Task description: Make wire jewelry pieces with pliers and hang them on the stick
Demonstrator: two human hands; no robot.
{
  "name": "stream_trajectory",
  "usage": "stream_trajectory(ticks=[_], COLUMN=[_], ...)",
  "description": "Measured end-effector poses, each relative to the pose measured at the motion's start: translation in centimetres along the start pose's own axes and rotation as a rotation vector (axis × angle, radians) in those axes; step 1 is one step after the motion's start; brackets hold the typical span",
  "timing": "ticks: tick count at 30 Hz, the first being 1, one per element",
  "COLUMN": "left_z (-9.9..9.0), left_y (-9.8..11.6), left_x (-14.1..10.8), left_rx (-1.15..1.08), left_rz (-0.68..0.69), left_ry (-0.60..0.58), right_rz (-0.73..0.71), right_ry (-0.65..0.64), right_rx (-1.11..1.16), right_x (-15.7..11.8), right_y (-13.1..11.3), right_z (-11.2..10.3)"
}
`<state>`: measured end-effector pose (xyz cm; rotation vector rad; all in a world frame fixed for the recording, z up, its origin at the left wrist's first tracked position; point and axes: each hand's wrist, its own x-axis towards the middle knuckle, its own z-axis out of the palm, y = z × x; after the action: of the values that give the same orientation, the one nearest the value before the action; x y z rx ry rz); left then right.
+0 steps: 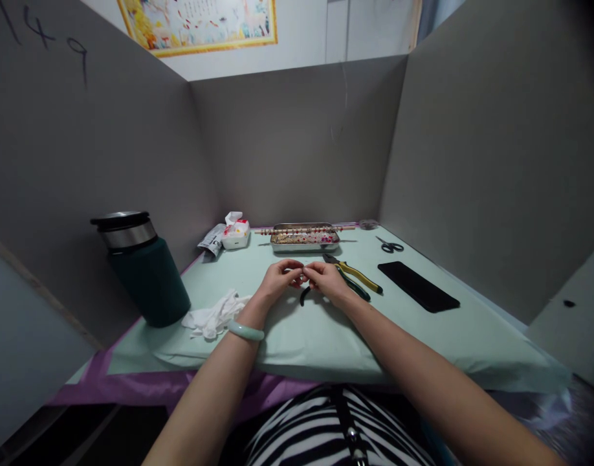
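Green-covered table (297,353) across lower half of frame. Teal bottle (151,281) at left. Black phone (418,287), right of center. Metal tray (301,248) of beads (304,239), just above center. Left hand (279,279) and right hand (329,279) at center, fingertips meeting in pinch. Pliers (361,277) beside right hand. Scissors (391,247) at right. Tiny piece (303,270) between fingertips, frame center, too small to identify.

Green-covered tbl (316,346) w/ flask (149,278), wht cloth (214,317), tissue pk (236,238), tray (304,247), pliers (361,277), scissors (388,247), blk slab (418,286).

Lit softly, brightest on the white wall (301,29), dimmer along the grey partition (297,142). Blackened at the top right corner, stretched wide towards the edges.
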<state>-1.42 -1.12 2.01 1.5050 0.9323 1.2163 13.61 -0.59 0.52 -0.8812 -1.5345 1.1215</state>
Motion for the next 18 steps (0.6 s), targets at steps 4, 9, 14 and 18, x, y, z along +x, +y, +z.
stream_trajectory(ticks=[4, 9, 14, 18], left_z=[-0.2, -0.4, -0.3, -0.2], left_y=[-0.1, -0.4, -0.1, 0.1], left_x=[-0.1, -0.2, -0.4, -0.5], left_rx=[-0.106, -0.212, -0.251, -0.266], left_rz=[-0.041, -0.062, -0.062, -0.070], left_ry=[0.020, -0.038, -0.099, -0.120], right_rz=[-0.074, -0.174, -0.250, -0.298], right_ry=[-0.005, 0.018, 0.099, 0.115], right_rx=[0.011, -0.065, -0.194, -0.254], right_x=[0.1, 0.5, 0.5, 0.1], right_y=[0.2, 1.0, 1.3, 0.9], right_z=[0.0, 0.0, -0.2, -0.2])
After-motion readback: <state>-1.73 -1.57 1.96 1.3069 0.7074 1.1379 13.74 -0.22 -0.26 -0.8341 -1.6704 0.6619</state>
